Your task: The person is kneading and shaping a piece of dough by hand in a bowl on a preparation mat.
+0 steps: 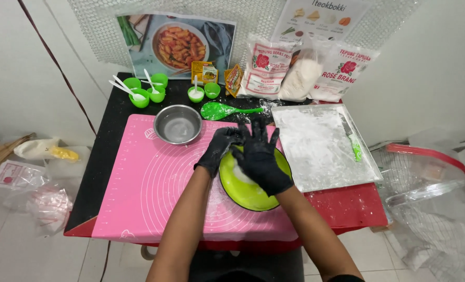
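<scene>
Soft, sticky-looking white dough is pressed in the round lime-green plastic bowl [250, 190] by the flat-open black-gloved right hand [261, 156]; black-gloved left hand [219, 149], grasping nothing visible, touches the rim; dough is best scooped from below.

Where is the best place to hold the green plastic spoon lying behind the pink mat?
Probably the thin handle end of the green plastic spoon, taken from the right: the handle lies flat and points right toward the floury metal tray, while the wide bowl is dusted white.
</scene>
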